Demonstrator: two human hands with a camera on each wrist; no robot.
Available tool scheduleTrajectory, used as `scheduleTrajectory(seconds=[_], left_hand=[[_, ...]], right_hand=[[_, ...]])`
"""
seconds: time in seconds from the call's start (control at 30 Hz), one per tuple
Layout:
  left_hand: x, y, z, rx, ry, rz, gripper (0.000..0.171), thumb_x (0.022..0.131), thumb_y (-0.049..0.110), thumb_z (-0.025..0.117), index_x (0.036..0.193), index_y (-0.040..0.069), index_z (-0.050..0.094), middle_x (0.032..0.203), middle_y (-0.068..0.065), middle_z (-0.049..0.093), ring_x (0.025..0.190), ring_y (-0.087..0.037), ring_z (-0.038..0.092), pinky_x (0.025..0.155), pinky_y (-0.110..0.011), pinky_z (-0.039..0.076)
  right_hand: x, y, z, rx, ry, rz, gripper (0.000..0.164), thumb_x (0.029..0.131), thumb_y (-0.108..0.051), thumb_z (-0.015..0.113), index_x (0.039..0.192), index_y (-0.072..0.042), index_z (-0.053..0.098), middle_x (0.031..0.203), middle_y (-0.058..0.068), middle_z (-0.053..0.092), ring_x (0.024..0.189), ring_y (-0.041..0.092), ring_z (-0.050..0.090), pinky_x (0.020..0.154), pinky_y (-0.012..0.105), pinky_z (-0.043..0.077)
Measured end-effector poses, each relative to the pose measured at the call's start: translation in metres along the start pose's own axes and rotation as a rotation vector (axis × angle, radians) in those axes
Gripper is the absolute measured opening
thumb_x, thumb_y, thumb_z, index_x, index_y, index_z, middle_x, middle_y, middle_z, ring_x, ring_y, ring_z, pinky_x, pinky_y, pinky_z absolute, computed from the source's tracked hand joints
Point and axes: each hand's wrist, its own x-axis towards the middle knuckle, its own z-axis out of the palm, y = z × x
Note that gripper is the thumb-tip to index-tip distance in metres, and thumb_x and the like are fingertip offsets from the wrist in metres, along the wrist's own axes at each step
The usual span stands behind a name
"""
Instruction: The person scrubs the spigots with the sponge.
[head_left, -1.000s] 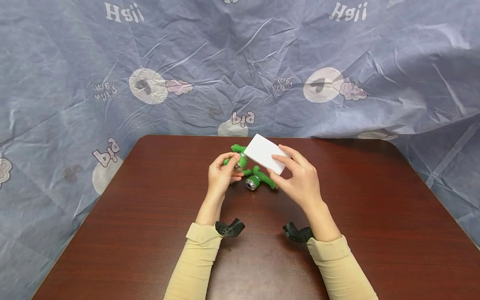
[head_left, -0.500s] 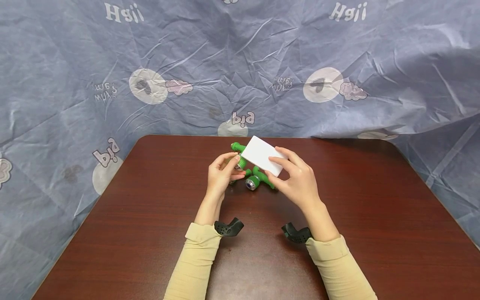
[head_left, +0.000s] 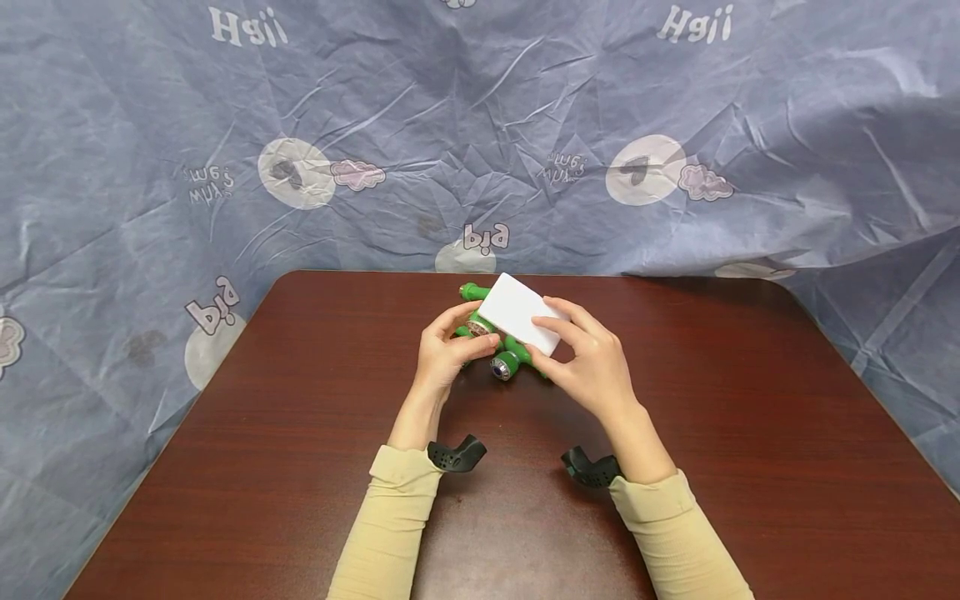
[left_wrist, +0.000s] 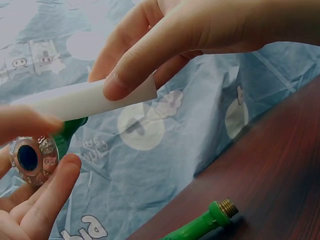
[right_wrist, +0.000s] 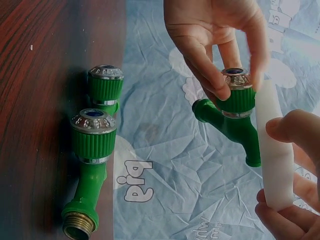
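Observation:
My left hand (head_left: pixel 441 354) holds a green tap (right_wrist: pixel 234 122) by its ribbed knob, between thumb and fingers. A chrome cap with a blue centre tops the knob. My right hand (head_left: pixel 600 358) grips a plain white rectangular sponge (head_left: pixel 521 312) by its edges, thumb on one side. The sponge lies right against the held tap and covers part of it in the head view. Below the hands, a second green tap (right_wrist: pixel 92 145) with a brass threaded end lies on the table, and another green tap (right_wrist: pixel 106 85) is beside it.
The dark reddish-brown table (head_left: pixel 300 433) extends to both sides. Behind it hangs a wrinkled blue-grey cloth (head_left: pixel 480 125) printed with cartoons. Black bands (head_left: pixel 457 455) are on both wrists, beside the cream sleeves.
My right hand has moved slightly left and down with the sponge, which covers more of the held tap. My left thumb has shifted lower and away from the fingertips.

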Motion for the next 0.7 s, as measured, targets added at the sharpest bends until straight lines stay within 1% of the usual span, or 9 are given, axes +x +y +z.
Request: scheduleTrajectory(seconds=[0.07,0.13,0.23,0.3,0.37,0.43,0.57,0.7], left_hand=[[0.0004,-0.0009,-0.0003,0.047,-0.002,0.008,0.055,0.069,-0.015,0.073,0.12,0.001,0.06,0.111,-0.01,0.061,0.067,-0.014,0.067,0.065,-0.026,0.055],[0.0007,-0.0014,-0.0006,0.082,-0.001,0.022,0.057,0.067,-0.015,0.075,0.12,0.001,0.061,0.109,-0.008,0.061,0.067,-0.013,0.066,0.064,-0.022,0.054],[0.0005,-0.0011,-0.0008,0.079,-0.003,0.045,0.055,0.068,-0.016,0.074,0.119,-0.001,0.061,0.1,-0.007,0.061,0.068,-0.013,0.066,0.063,-0.022,0.053],[0.0004,-0.0005,-0.0008,0.069,-0.009,0.059,0.054,0.069,-0.015,0.073,0.12,-0.001,0.061,0.095,-0.006,0.061,0.069,-0.012,0.066,0.063,-0.021,0.053],[0.0,0.0002,-0.0007,0.068,-0.015,0.078,0.053,0.071,-0.013,0.072,0.121,-0.001,0.06,0.092,-0.005,0.06,0.07,-0.012,0.066,0.062,-0.021,0.053],[-0.0003,0.0008,-0.0003,0.073,-0.02,0.101,0.051,0.073,-0.011,0.07,0.122,-0.001,0.059,0.092,-0.006,0.059,0.072,-0.012,0.065,0.063,-0.022,0.054],[-0.0003,0.0006,0.0008,0.083,-0.018,0.136,0.049,0.076,-0.01,0.068,0.123,-0.002,0.058,0.093,-0.007,0.058,0.075,-0.014,0.062,0.065,-0.029,0.056],[-0.0001,0.0,0.0018,0.079,-0.009,0.141,0.046,0.077,-0.012,0.067,0.122,-0.005,0.057,0.096,-0.007,0.056,0.075,-0.014,0.062,0.065,-0.033,0.057]], right_hand=[[-0.0004,-0.0004,0.0002,0.017,-0.005,0.006,0.031,0.068,-0.012,0.08,0.097,-0.006,0.072,0.116,0.009,0.062,0.099,0.025,0.062,0.075,0.04,0.051],[-0.0007,-0.0005,0.0004,0.034,-0.012,0.005,0.031,0.069,-0.013,0.079,0.098,-0.006,0.072,0.117,0.009,0.062,0.1,0.024,0.062,0.076,0.039,0.052],[-0.0006,-0.0002,0.0003,0.057,-0.023,-0.004,0.031,0.069,-0.012,0.079,0.098,-0.006,0.072,0.117,0.009,0.062,0.1,0.024,0.062,0.076,0.038,0.052],[0.0001,0.0002,-0.0004,0.052,-0.018,-0.012,0.031,0.068,-0.011,0.08,0.098,-0.006,0.072,0.117,0.009,0.063,0.1,0.024,0.062,0.076,0.039,0.052],[0.0009,0.0011,-0.0018,0.019,-0.001,-0.018,0.031,0.068,-0.01,0.08,0.098,-0.006,0.072,0.116,0.009,0.063,0.1,0.025,0.062,0.075,0.04,0.052],[0.0016,0.0022,-0.0035,-0.027,0.035,-0.014,0.031,0.067,-0.009,0.08,0.098,-0.006,0.073,0.116,0.01,0.063,0.1,0.026,0.062,0.074,0.042,0.052],[0.0016,0.0045,-0.0069,-0.119,0.095,0.043,0.031,0.068,-0.009,0.079,0.098,-0.006,0.073,0.116,0.01,0.063,0.099,0.027,0.062,0.07,0.044,0.051],[0.0013,0.0056,-0.0092,-0.153,0.124,0.107,0.029,0.07,-0.01,0.078,0.099,-0.007,0.073,0.116,0.01,0.063,0.097,0.028,0.062,0.069,0.044,0.05]])
